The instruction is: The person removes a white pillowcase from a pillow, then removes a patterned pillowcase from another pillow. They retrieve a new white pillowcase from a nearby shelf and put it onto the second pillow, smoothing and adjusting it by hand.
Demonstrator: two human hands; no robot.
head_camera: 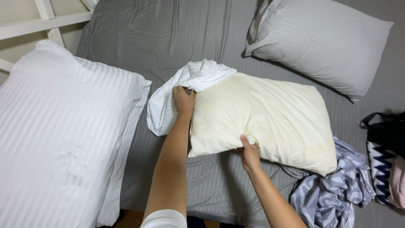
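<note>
We have a bare cream pillow (pixel 265 118) lying on the grey bed sheet (pixel 168 38) at the centre of our view. Our left hand (pixel 184 100) is closed on the bunched edge of a white pillowcase (pixel 185 84) at the pillow's 10 o'clock corner, probably so the cloth can be worked against that corner. Our right hand (pixel 249 153) pinches a fold of the pillow's near edge at 6 o'clock, seemingly to keep it from sliding.

At 9 o'clock rests a white striped pillow (pixel 63 135); at 1 o'clock, a grey pillow (pixel 325 42). A crumpled blue-patterned cloth (pixel 333 190) sits at 4 o'clock, a black zigzag bag (pixel 386 156) beyond it. We see no packages, labels or signs.
</note>
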